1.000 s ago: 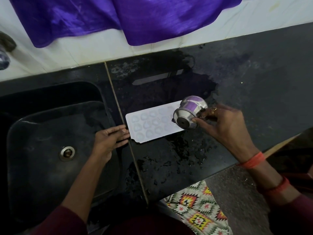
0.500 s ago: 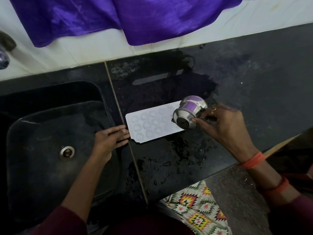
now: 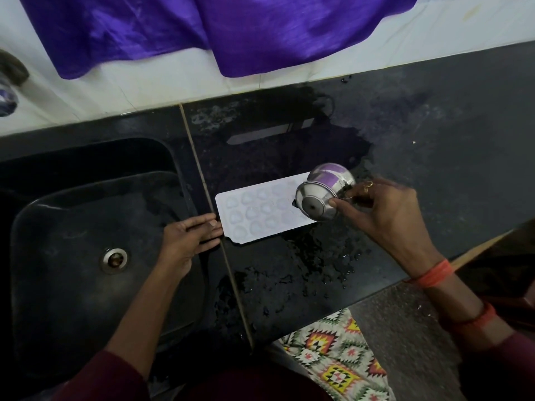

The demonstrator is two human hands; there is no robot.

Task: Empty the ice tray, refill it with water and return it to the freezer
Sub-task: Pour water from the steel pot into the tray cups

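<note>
Head view: ice tray (image 3: 260,211) flat on wet black table (image 3: 448,125), frame centre.
Straight fingers of left hand (image 3: 188,238) touch its left edge; right hand (image 3: 388,212) grips tipped steel cup (image 3: 324,195) over its right end.

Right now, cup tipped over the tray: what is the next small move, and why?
Probably slide the cup left along the tray: the right hand holds it tipped over the right end only, while the left hand touches the other end with straight fingers.
</note>
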